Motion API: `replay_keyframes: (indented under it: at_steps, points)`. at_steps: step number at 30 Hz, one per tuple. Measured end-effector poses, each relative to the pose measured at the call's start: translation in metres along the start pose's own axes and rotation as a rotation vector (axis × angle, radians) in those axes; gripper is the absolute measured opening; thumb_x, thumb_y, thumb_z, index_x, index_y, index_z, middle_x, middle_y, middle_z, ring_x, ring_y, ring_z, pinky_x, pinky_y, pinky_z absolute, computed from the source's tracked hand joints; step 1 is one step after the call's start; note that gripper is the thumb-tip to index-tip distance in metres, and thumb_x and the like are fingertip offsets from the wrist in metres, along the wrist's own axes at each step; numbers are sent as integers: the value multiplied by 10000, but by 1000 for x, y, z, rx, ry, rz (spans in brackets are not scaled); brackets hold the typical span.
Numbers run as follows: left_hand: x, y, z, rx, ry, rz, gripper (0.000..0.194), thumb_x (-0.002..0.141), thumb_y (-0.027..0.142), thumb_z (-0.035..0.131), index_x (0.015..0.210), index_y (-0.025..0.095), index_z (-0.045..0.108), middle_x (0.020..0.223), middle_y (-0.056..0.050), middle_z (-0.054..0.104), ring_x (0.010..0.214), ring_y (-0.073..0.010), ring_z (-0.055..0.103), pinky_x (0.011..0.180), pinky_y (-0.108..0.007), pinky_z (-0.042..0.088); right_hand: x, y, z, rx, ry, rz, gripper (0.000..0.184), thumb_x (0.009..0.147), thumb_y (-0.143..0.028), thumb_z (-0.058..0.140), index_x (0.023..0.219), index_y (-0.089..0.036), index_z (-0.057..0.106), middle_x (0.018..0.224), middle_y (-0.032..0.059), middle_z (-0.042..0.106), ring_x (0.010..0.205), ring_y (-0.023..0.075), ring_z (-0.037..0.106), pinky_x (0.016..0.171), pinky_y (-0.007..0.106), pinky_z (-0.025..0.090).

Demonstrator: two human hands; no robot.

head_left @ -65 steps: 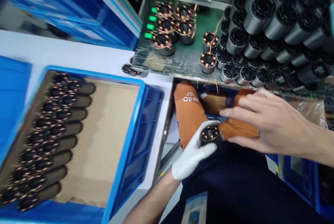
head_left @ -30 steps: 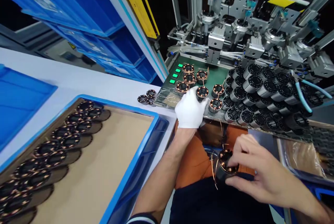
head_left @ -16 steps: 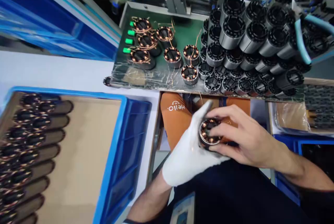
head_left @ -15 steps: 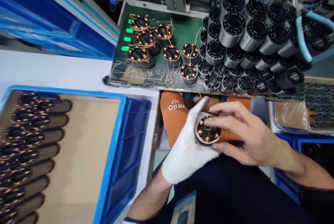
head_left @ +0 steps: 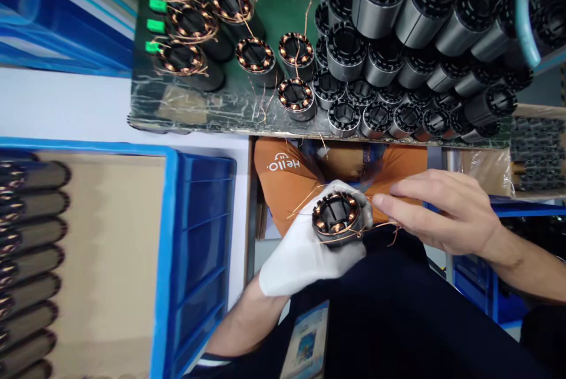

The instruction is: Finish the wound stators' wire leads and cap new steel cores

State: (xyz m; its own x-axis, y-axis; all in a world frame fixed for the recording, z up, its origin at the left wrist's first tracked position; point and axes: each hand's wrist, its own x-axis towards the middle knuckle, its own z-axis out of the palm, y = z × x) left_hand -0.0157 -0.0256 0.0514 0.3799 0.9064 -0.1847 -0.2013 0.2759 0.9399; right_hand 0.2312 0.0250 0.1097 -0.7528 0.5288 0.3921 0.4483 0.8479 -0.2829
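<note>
Stator (head_left: 336,218), copper-wound, sits low of centre in the head view, cupped in the gloved left hand (head_left: 309,249). At 3 o'clock, the bare right hand (head_left: 442,211) pinches its loose wire ends (head_left: 384,227). At 12 o'clock, wound stators (head_left: 295,96) and unwound cores (head_left: 384,66) crowd the tabletop (head_left: 186,105); at 9 o'clock, a blue crate (head_left: 198,220) stands part-filled.

White-gloved left hand (head_left: 305,252), copper-wound black stator (head_left: 336,218), blue crate (head_left: 194,237).

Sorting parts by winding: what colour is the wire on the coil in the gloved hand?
Copper-orange wire on the coil, clearest in the head view.
</note>
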Motion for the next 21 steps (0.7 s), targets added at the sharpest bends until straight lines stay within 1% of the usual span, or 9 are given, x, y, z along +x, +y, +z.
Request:
replay_keyframes:
  at_steps: [3,5,6,8,11,14,16,18,21]
  points:
    - [0,-1,3,-3,22,-23,394,759,104,837,1116,237,738,1113,-47,800,1001,-231,752,971,-381,639,-7,-4,2,53,78,122,219,1146,-245,676,1308,-325,800,1266,87,840,1081,264,827,883,412,690]
    - [1,0,7,-96,49,-76,364,767,159,848,1106,235,738,1078,-55,793,980,-244,750,900,-380,647,-7,-7,4,20,126,164,326,1105,-219,744,1379,-391,781,1345,68,829,1171,291,816,924,446,690]
    - [0,-1,8,-147,58,-106,361,772,179,855,1109,235,736,1025,-49,781,940,-238,745,843,-363,643,-7,-8,4,-12,109,147,385,1090,-202,768,1421,-400,764,1359,54,832,1174,288,811,924,443,685]
    - [-1,-2,10,-237,56,-166,367,797,198,859,1138,237,729,840,-1,714,774,-191,695,707,-308,603,-4,-9,2,-62,25,51,405,1103,-200,753,1486,-331,737,1346,49,850,1055,249,803,866,406,669]
    - [-3,-4,9,-379,-10,-265,338,844,231,856,1139,231,691,640,79,580,537,-114,534,552,-243,495,-1,-6,1,-74,-58,-57,320,1158,-181,632,1453,-228,747,1155,34,881,788,184,717,701,363,583]
    - [-3,-4,9,-488,-40,-342,366,851,295,891,1102,216,637,607,86,596,469,-88,481,493,-216,431,-2,1,2,-50,-55,-83,257,1149,-160,634,1330,-264,785,834,-27,789,664,164,631,597,356,447]
    - [-2,-3,11,-485,-38,-356,399,846,308,899,1127,213,632,616,83,616,464,-94,496,484,-215,429,-3,4,4,-36,-52,-74,182,1128,-181,684,1237,-274,796,829,-26,773,665,161,619,582,360,405]
    - [2,-1,14,-391,3,-314,389,816,251,899,1116,218,653,702,61,669,531,-116,576,523,-231,483,-6,5,8,44,-46,-33,116,1106,-201,706,1154,-269,786,985,9,827,740,177,663,621,361,453]
    - [8,-1,16,-150,106,-119,399,703,139,951,1009,234,712,941,3,745,829,-185,717,773,-308,616,-12,-1,20,493,45,46,146,1130,-249,623,1051,-257,746,1122,58,840,814,194,716,714,366,575]
